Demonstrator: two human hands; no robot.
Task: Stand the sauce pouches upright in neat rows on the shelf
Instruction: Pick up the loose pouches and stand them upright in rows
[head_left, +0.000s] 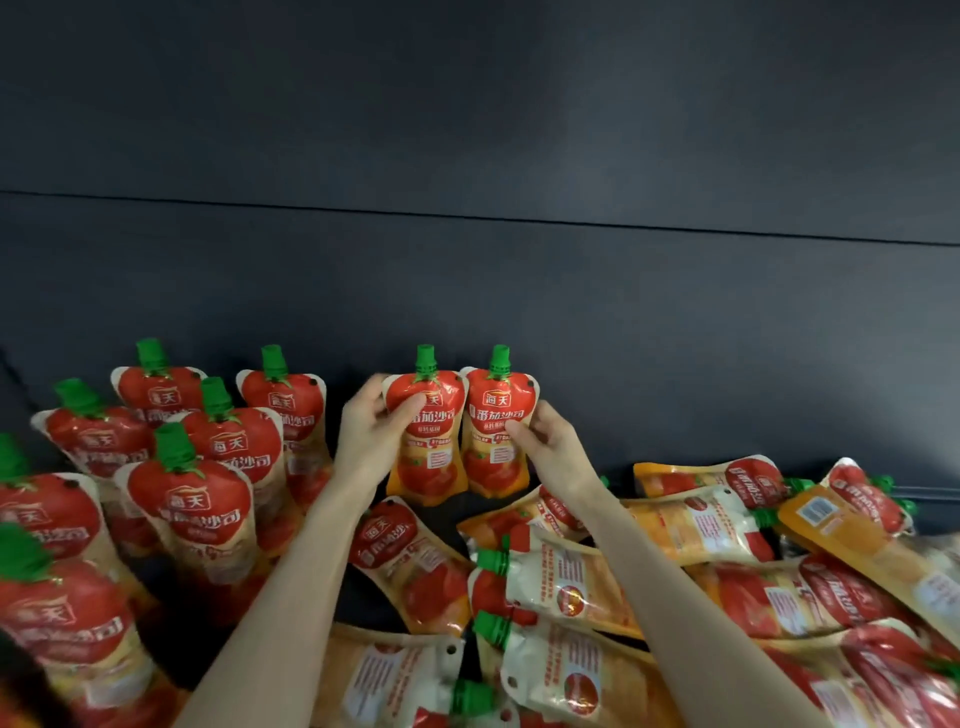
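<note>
Entry: two sauce pouches, upright, side by side and touching, by the back wall of the shelf (363, 613)
Left hand (374, 431) grip: clasped round the left pouch (434, 457)
Right hand (550, 441) grip: clasped on the right pouch (491, 457)
Risk: soft bases may slump on release and topple onto the lying pile (727, 571); a forearm brush could tip the standing rows (192, 499)

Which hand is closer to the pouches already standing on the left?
Left. The left hand grips the left pouch, just right of the standing pouches; the right hand grips the right pouch, farther right.
</note>
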